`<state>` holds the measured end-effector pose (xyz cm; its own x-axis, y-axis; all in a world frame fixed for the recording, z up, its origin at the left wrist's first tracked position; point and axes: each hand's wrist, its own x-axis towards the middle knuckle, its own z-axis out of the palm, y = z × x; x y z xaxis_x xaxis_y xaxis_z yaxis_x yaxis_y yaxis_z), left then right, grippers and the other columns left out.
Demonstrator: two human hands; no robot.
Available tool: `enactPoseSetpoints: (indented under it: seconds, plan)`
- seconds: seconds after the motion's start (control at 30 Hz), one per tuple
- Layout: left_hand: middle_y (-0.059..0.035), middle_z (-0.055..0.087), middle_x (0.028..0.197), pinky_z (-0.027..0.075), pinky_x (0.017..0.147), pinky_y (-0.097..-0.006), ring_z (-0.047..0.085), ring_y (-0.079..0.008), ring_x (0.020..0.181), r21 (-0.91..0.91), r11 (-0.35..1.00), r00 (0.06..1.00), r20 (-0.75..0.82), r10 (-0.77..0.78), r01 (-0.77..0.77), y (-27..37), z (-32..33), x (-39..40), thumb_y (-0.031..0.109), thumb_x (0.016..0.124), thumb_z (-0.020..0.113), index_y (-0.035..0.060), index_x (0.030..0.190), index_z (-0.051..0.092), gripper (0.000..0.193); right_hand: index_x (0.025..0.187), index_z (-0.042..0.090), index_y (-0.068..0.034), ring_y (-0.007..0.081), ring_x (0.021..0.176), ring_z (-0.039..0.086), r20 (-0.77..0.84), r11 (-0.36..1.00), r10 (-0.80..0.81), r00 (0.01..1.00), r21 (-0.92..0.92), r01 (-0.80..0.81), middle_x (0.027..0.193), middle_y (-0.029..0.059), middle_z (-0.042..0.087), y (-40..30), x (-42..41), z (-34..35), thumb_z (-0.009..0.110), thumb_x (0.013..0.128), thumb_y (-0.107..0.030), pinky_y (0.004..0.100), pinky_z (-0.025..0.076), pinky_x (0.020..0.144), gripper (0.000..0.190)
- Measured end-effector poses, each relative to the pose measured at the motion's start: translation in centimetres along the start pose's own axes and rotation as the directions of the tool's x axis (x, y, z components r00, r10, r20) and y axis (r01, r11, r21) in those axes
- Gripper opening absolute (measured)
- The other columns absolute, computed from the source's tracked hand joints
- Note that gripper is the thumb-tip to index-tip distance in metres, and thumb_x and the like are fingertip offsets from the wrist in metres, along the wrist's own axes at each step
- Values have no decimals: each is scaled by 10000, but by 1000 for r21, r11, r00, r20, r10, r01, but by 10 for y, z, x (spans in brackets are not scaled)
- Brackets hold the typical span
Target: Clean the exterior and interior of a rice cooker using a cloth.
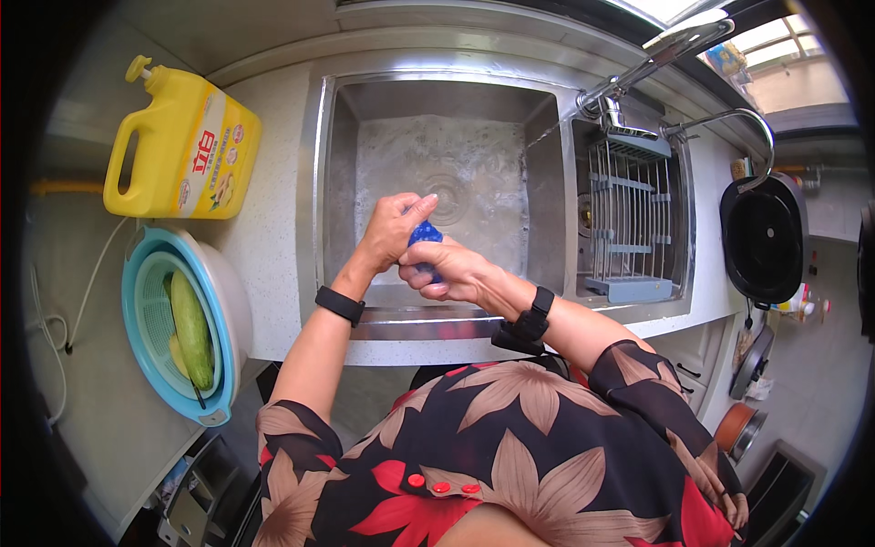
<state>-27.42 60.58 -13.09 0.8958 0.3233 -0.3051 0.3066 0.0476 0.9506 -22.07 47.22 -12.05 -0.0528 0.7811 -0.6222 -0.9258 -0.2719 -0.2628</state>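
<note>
A wet blue cloth (425,234) is bunched between my two hands over the large stainless steel sink basin (547,198). My left hand (396,222) grips its upper end, thumb pointing up and right. Just below, the fingers of my right hand (448,268) are curled around the lower end. Much of the cloth is hidden inside both fists. Beneath them, soapy-looking shallow water (472,154) covers the basin floor, with the round drain (444,195) showing through it.
At left stand a yellow detergent jug (184,143) with a pump and a blue-rimmed basin (130,301), whose colander holds a green gourd (191,328). A chrome faucet (649,61) rises behind the sinks. The smaller sink holds a dish rack (629,219); a black tub (762,239) is farther right.
</note>
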Motion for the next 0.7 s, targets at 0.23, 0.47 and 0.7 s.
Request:
enactPoseSetpoints:
  seconds: [0.23, 0.47, 0.7]
  plan:
    - [40, 482, 609, 344, 504, -266, 408, -60, 570, 67, 992, 994, 4, -110, 109, -18, 2, 10, 343, 917, 640, 47, 683, 579, 382, 857, 545, -24, 79, 418, 394, -218, 922, -111, 970, -387, 19, 592, 9, 459, 0, 5, 5, 597, 813, -114, 253, 262, 316, 113]
    - [29, 526, 676, 376, 540, -265, 463, -65, 601, -100, 940, 935, -112, -335, 325, -26, 9, 17, 329, 904, 668, 68, 796, 637, 284, 836, 564, -23, 103, 418, 454, 26, 298, -673, 739, -905, 304, 613, 21, 516, 13, 34, -27, 620, 778, -123, 278, 317, 324, 129]
    - [-119, 628, 1058, 474, 918, -313, 596, -166, 966, -611, 790, 997, 8, 70, -51, 20, -4, 1, 464, 887, 657, 39, 1295, 537, 602, 844, 439, -97, 51, 486, 381, -112, 981, -117, 987, 143, 133, 686, 5, 456, -7, -13, 14, 610, 877, -144, 178, 256, 332, 181]
